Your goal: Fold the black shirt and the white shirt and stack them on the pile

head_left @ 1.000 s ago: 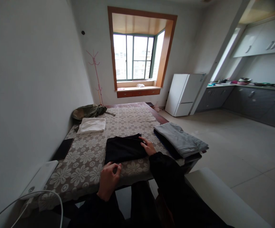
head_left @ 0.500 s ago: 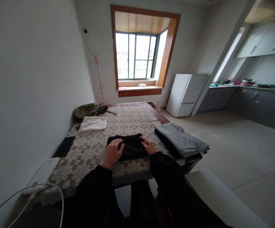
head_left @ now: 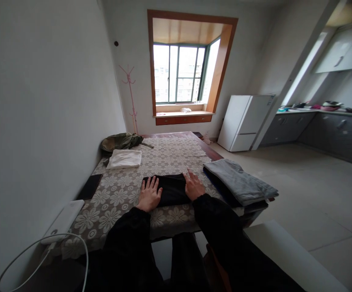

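Two dark sleeves reach forward from the bottom of the view toward a table draped in a flower-patterned lace cloth (head_left: pixel 118 194). Nearest on the left, a white cable (head_left: pixel 42 251) loops beside a flat white device (head_left: pixel 63 221) at the table's near corner, and a dark flat slab (head_left: pixel 88 186) lies just beyond it along the wall side. The left hand (head_left: pixel 149 195) rests palm down, fingers spread and flat, on the left end of a folded black garment (head_left: pixel 171 190) that lies on the cloth near the table's front edge, between the two hands. The right hand (head_left: pixel 193 186) presses flat on the garment's right end, its fingers extended and loose, gripping nothing. Just to the right of that hand a folded grey garment (head_left: pixel 239 184) sits on top of a darker folded piece at the table's right edge. Farther back on the left lies a folded white cloth (head_left: pixel 124 159), and behind it an olive-green bundle (head_left: pixel 119 142) at the far corner. Beyond the table a pink coat stand (head_left: pixel 130 97) stands against the wall beside a wood-framed bay window (head_left: pixel 180 73). A white fridge (head_left: pixel 244 121) stands to the right of the window, with grey kitchen cabinets (head_left: pixel 325 129) running along the far right.
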The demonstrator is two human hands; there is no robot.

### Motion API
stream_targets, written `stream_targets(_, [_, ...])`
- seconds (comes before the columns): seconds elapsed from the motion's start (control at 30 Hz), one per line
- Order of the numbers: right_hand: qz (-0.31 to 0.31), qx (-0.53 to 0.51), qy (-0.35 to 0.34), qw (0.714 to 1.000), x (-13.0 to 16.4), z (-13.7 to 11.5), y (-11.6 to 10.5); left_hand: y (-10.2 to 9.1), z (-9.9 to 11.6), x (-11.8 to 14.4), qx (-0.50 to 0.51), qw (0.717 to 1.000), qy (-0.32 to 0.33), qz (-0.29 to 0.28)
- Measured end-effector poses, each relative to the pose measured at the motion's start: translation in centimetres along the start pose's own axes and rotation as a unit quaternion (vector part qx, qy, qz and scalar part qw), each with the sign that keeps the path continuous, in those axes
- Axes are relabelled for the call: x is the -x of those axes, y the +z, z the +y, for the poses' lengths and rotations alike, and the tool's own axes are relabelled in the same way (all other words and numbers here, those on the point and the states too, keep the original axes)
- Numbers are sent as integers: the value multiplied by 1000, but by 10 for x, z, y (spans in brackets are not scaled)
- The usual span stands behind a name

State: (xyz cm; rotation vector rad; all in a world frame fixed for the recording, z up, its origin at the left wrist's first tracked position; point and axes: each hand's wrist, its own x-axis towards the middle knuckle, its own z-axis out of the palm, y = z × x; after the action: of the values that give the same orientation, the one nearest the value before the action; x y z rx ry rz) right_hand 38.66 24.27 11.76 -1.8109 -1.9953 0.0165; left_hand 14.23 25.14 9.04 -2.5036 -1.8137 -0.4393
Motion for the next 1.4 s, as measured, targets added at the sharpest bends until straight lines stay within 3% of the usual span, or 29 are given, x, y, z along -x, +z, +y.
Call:
stream_targets(0.13, [-34, 41, -101, 993, -9, -44, 4, -1, 0, 0, -10, 1000, 4, -2])
stream_targets(0.23, [-98, 50, -69, 992, -17, -59, 21, -2, -1, 1, -15, 1000, 6, -1])
stream_targets(0.37, [-132, 59, 1, 989, -21, -52, 41, -1, -2, 1, -15, 1000, 3, -2])
stream_targets(0.63, [-144, 58, -5, 988, -23, -44, 47, 2, -4, 1, -8, 1000, -1, 10])
stream_targets(1.03, [-115, 45, -15, 992, -20, -41, 48, 5, -7, 0, 12, 1000, 0, 3])
stream_targets(1.27, [-123, 43, 3, 992, -19, -44, 47, 0, -22, -3, 22, 999, 37, -8])
stream_targets(1.4, [-128, 37, 8, 991, -19, -44, 45, 1, -33, -2, 38, 999, -28, 11])
